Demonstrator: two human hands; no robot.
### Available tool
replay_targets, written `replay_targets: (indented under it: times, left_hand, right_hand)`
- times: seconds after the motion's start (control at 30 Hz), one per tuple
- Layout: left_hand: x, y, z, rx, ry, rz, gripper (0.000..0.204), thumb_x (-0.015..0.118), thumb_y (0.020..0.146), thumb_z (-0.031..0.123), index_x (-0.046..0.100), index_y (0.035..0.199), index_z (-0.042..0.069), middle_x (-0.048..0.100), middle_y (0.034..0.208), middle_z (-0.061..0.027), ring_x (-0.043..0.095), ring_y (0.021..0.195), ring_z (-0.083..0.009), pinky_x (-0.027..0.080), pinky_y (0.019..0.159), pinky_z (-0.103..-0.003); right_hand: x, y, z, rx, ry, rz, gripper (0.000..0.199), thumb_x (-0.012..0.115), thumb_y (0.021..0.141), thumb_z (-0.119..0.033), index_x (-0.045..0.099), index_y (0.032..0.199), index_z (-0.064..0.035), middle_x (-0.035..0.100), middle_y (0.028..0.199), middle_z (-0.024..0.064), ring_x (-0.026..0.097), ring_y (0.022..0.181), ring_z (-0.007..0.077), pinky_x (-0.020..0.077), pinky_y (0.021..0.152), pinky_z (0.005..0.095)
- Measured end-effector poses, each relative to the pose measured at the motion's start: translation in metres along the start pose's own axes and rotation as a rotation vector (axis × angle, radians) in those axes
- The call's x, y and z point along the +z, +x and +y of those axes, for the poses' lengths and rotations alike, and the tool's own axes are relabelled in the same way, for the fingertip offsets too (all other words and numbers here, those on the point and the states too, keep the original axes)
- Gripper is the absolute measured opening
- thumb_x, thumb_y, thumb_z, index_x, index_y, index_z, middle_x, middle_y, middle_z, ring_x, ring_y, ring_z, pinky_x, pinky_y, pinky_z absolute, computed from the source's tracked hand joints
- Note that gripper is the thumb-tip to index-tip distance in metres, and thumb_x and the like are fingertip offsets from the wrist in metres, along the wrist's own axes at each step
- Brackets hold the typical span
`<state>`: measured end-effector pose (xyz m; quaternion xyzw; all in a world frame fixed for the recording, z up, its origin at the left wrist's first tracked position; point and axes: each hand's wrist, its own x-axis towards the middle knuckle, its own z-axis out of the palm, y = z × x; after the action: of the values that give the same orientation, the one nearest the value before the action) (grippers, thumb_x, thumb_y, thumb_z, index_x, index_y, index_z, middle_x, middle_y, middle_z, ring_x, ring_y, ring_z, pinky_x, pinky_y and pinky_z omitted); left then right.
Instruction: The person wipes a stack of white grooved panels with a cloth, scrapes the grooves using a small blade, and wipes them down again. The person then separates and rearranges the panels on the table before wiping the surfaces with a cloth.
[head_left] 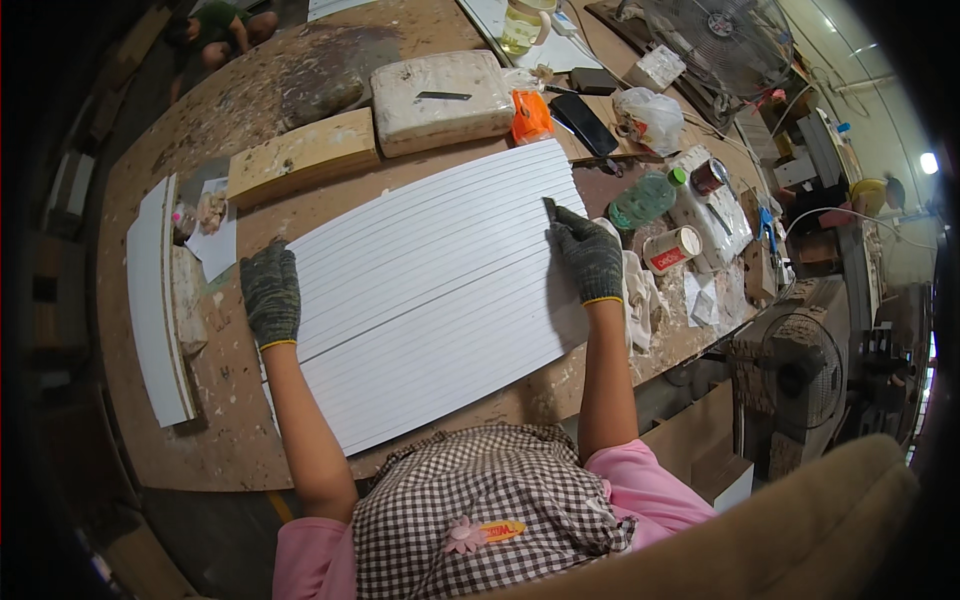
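A large white panel (430, 270) with fine parallel grooves lies across the workbench in front of me. One darker line runs along it through the middle. At its left edge is my left hand (270, 295), in a dark knitted glove with a yellow cuff, fingers together and closed on the edge. My right hand (588, 262), gloved the same way, grips the right edge with its thumb laid over the top face. Fingers beneath the panel are hidden. White cloth (642, 300) lies beside the right hand.
Behind the panel are a wooden block (303, 157), a wrapped block (440, 100) with a blade, orange packaging (532, 117) and a phone (584, 124). A green bottle (645, 200) and paper cup (671, 249) stand right. White strips (155, 310) lie left. Fans (720, 45) stand beyond.
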<state>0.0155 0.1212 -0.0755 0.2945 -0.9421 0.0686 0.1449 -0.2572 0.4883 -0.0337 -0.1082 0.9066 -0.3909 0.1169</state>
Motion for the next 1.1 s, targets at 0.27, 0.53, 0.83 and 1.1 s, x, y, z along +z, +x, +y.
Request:
replay_targets:
  times: [0.27, 0.53, 0.83, 1.1]
  left_hand:
    - [0.003, 0.0, 0.0, -0.025, -0.048, 0.012, 0.029, 0.045, 0.097, 0.023, 0.06, 0.116, 0.007, 0.062, 0.113, -0.0135, 0.055, 0.107, -0.0309, 0.033, 0.106, -0.044]
    - [-0.003, 0.001, 0.001, -0.039, -0.048, -0.048, 0.029, 0.045, 0.097, 0.023, 0.059, 0.117, 0.006, 0.062, 0.113, -0.014, 0.055, 0.108, -0.0295, 0.033, 0.106, -0.043]
    - [-0.006, 0.001, 0.003, -0.014, 0.01, -0.034, 0.03, 0.045, 0.097, 0.023, 0.058, 0.118, 0.006, 0.063, 0.112, -0.0129, 0.056, 0.106, -0.0289, 0.034, 0.105, -0.044]
    - [-0.009, 0.004, 0.006, -0.017, -0.011, -0.056, 0.03, 0.045, 0.096, 0.022, 0.058, 0.118, 0.005, 0.062, 0.11, -0.0129, 0.056, 0.104, -0.0288, 0.034, 0.104, -0.043]
  right_hand:
    - [0.005, 0.002, 0.009, -0.077, 0.002, -0.008, 0.032, 0.065, 0.085, -0.027, 0.069, 0.113, -0.0125, 0.07, 0.1, 0.0135, 0.067, 0.093, 0.0262, 0.0504, 0.084, 0.0342]
    - [-0.001, -0.003, -0.002, -0.12, -0.027, -0.056, 0.033, 0.066, 0.084, -0.026, 0.068, 0.113, -0.0116, 0.07, 0.099, 0.0142, 0.068, 0.091, 0.0262, 0.0506, 0.083, 0.0338]
    - [0.0, -0.009, -0.021, -0.018, -0.015, -0.032, 0.034, 0.066, 0.085, -0.026, 0.067, 0.115, -0.0109, 0.07, 0.1, 0.0146, 0.068, 0.092, 0.0249, 0.0503, 0.084, 0.0326]
    - [-0.001, -0.005, -0.007, -0.053, -0.027, -0.022, 0.032, 0.064, 0.086, -0.027, 0.068, 0.114, -0.0128, 0.069, 0.103, 0.0157, 0.067, 0.095, 0.0277, 0.0498, 0.085, 0.0347]
